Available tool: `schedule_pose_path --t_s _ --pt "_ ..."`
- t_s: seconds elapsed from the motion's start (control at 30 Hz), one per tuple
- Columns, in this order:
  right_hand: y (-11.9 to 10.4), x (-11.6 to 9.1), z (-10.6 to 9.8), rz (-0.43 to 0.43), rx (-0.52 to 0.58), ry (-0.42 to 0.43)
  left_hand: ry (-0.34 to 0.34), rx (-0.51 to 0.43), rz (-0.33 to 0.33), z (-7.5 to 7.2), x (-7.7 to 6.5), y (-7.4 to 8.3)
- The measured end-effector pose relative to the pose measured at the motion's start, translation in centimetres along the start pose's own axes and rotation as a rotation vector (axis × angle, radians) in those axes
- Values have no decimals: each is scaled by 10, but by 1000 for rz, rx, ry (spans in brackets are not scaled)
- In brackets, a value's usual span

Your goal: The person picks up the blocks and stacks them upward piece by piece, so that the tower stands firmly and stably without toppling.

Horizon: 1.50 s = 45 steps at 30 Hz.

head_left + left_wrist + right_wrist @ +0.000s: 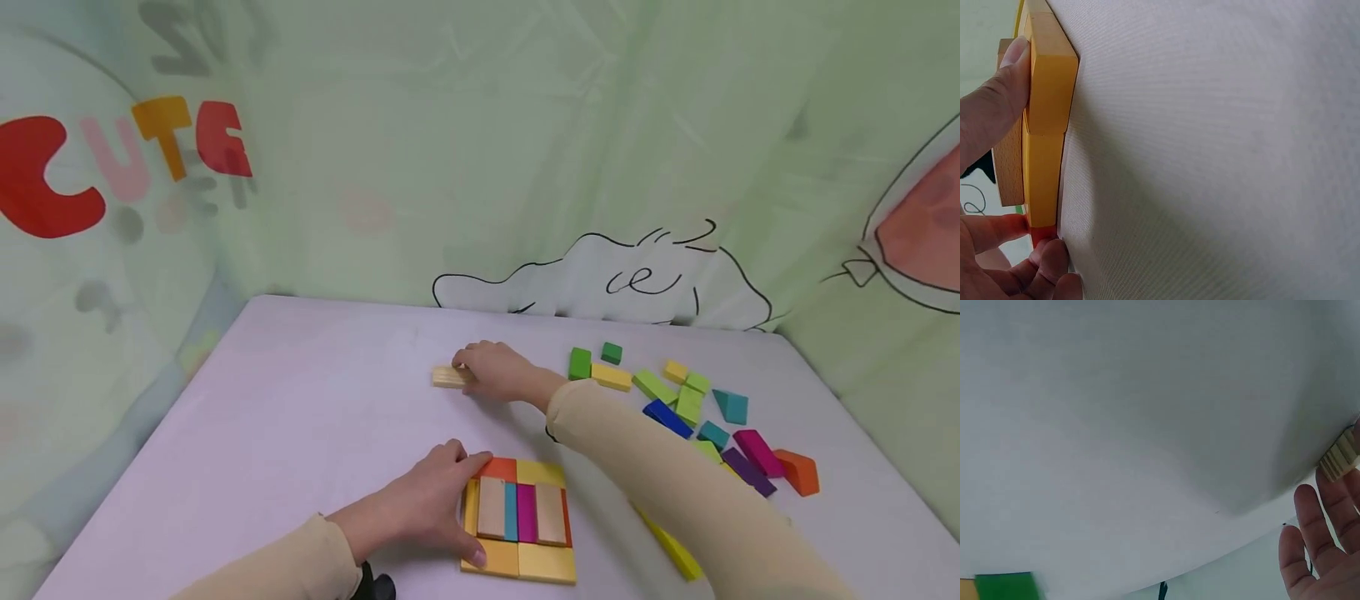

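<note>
A flat, squarish layout of wooden blocks [546, 563] lies near the table's front. Orange, yellow and red blocks form its border; teal [511, 512] and magenta [527, 513] strips stand between two plain wood blocks, which sit higher. My left hand [427, 504] holds the layout's left side, thumb on the front orange block [1052, 94], fingers at the red block [1042, 234] on the far corner. Farther back, my right hand [501, 372] grips a plain wooden block [448, 377] at the table surface. In the right wrist view that block's ridged-looking end [1338, 461] shows at the fingertips.
Loose coloured blocks are scattered on the right of the table, among them a green block [580, 364], a blue one [667, 418] and an orange one [797, 472]. My right forearm [652, 475] passes over part of them. A printed curtain stands behind the table [322, 375].
</note>
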State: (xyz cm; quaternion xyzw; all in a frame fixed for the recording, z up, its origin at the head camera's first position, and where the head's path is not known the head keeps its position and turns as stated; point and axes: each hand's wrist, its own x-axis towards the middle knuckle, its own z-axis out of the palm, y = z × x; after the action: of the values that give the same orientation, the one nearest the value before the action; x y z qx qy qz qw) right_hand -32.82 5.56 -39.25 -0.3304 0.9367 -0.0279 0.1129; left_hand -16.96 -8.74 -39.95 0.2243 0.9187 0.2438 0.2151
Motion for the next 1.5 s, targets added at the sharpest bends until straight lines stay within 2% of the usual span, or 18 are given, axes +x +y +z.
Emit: schedule_pose_path --t_s 0.27,0.53,0.63,0.77,0.83,0.93,1.07,1.2,1.4,1.5 --pt "19 -40 -7 109 5 -58 7 20 13 -5 1 1" --pt "45 -84 -2 188 34 -36 3 31 12 -4 6 -4" --pt "46 -110 -7 197 31 15 6 22 4 -2 5 -6" --pt "43 -163 -14 226 -4 80 21 17 9 -4 3 -7" --pt "41 -190 -11 280 -2 65 27 15 12 -7 2 -7" --pt "41 -222 1 414 35 5 34 15 18 -10 1 -8" --pt "39 -251 28 575 74 -63 36 13 27 -12 -1 -10" --pt "38 -266 47 605 72 -76 32 8 23 -12 -2 -11" --pt "42 -265 53 495 27 -31 49 -4 -15 -12 -4 -17" --pt "45 -265 54 484 26 -19 59 -5 -20 -12 -5 -19"
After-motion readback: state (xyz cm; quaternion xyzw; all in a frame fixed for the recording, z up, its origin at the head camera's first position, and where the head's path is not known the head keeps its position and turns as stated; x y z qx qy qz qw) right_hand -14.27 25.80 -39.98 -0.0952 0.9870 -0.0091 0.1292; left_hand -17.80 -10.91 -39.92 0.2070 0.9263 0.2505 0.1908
